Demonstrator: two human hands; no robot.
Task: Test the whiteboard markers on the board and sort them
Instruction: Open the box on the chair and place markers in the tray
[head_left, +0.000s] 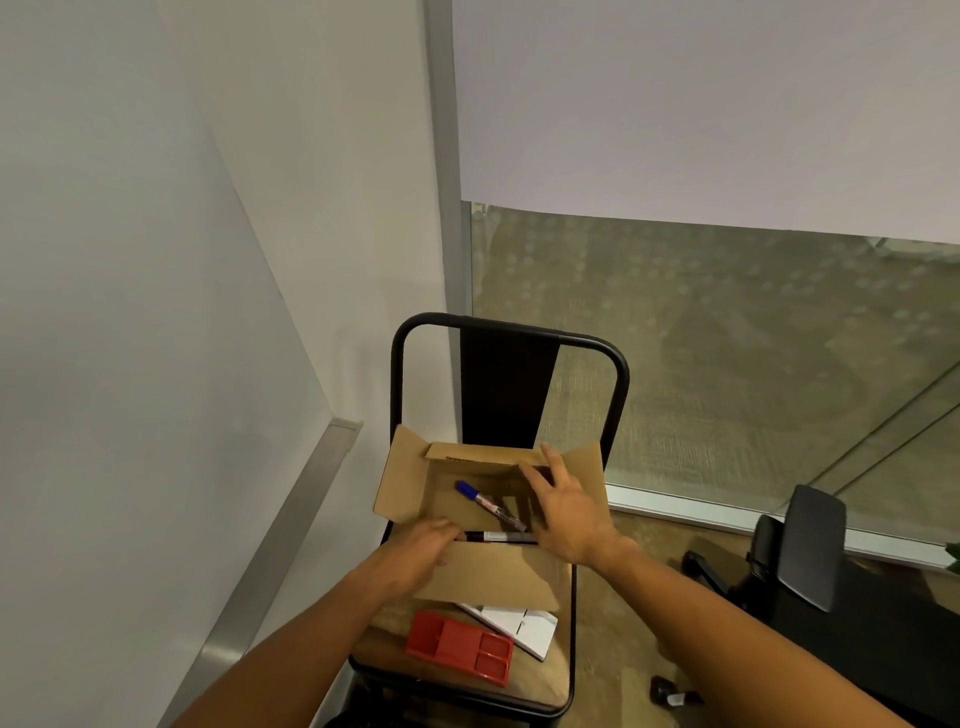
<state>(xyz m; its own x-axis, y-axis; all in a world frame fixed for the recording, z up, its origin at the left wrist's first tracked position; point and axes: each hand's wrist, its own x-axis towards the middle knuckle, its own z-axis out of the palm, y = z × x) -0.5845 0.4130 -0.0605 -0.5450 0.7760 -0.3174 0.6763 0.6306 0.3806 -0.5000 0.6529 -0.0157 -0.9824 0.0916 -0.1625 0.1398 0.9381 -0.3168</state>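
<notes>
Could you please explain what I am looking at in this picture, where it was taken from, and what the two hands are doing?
There is no machine here. A person wears a camera on the head, so this single picture looks forward and down along their own arms.

In front of them stands a dark-framed chair used as a small table. On its seat sits an open cardboard box. A blue-capped marker lies inside it. The left hand holds the end of a black marker at the box's near edge. The right hand reaches over the box with fingers spread; whether it touches anything is unclear.

Nearer the person lie a red compartment tray and a white box. The whiteboard is on the left.
</notes>
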